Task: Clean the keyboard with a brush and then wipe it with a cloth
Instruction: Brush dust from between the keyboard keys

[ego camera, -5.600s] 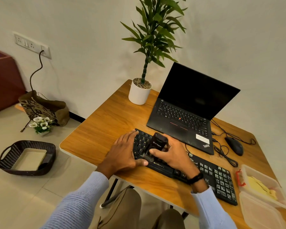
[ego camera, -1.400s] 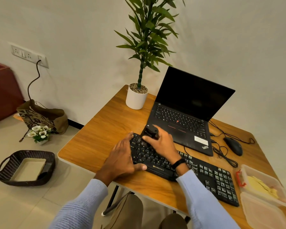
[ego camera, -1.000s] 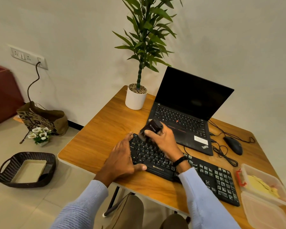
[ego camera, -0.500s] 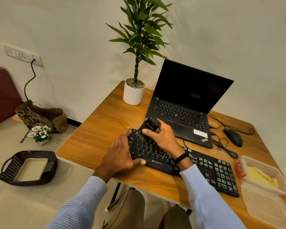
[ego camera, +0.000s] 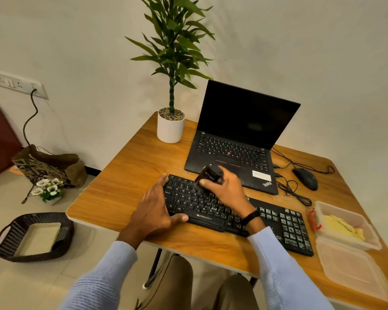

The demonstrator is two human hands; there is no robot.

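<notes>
The black Zebronics keyboard (ego camera: 278,222) is lying near the wooden table's (ego camera: 126,182) six o'clock edge. The left hand (ego camera: 154,211) is resting flat on its nine o'clock end, fingers straight, thumb against the front edge. The right hand (ego camera: 226,191) is gripping a black brush (ego camera: 208,174), fingers curled round it, its lower end angled onto the upper key rows (bristles blurred). A yellow cloth (ego camera: 343,228) is sitting in an open plastic container (ego camera: 336,209) at the keyboard's three o'clock.

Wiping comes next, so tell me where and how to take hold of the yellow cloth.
Pinch the yellow cloth at its crumpled top, coming straight down from above: it lies inside the open clear container, whose walls block any sideways approach.
</notes>
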